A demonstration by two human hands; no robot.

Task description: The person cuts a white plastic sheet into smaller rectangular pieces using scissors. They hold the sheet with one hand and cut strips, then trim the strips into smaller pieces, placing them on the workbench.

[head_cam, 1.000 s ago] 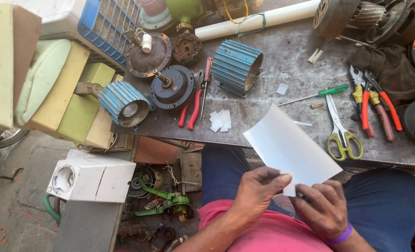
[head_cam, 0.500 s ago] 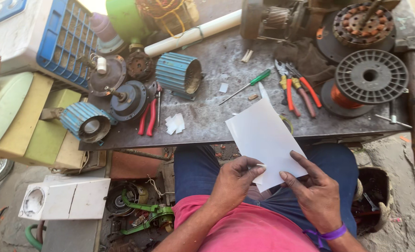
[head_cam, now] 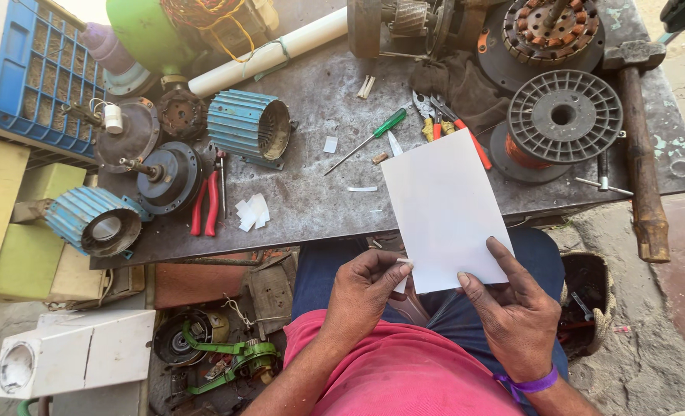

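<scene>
A white rectangular sheet (head_cam: 444, 212) is held upright over my lap, its top edge over the grey workbench (head_cam: 319, 208). My left hand (head_cam: 366, 296) pinches the sheet's lower left corner between thumb and fingers. My right hand (head_cam: 516, 312), with a purple band at the wrist, grips the lower right edge with thumb and forefinger. Part of a metal tool shows under my left hand, between my knees.
On the bench lie a blue finned motor housing (head_cam: 246, 127), red pliers (head_cam: 205, 204), a green screwdriver (head_cam: 373, 135), small white paper scraps (head_cam: 251, 212), a grey spool of copper wire (head_cam: 562, 115) and a hammer (head_cam: 641, 154). Motor parts and a white box (head_cam: 73, 350) sit on the floor at left.
The view has shifted left and nearer, so the bench appears further right. The sheet stands more upright and both hands now hold its lower corners.
</scene>
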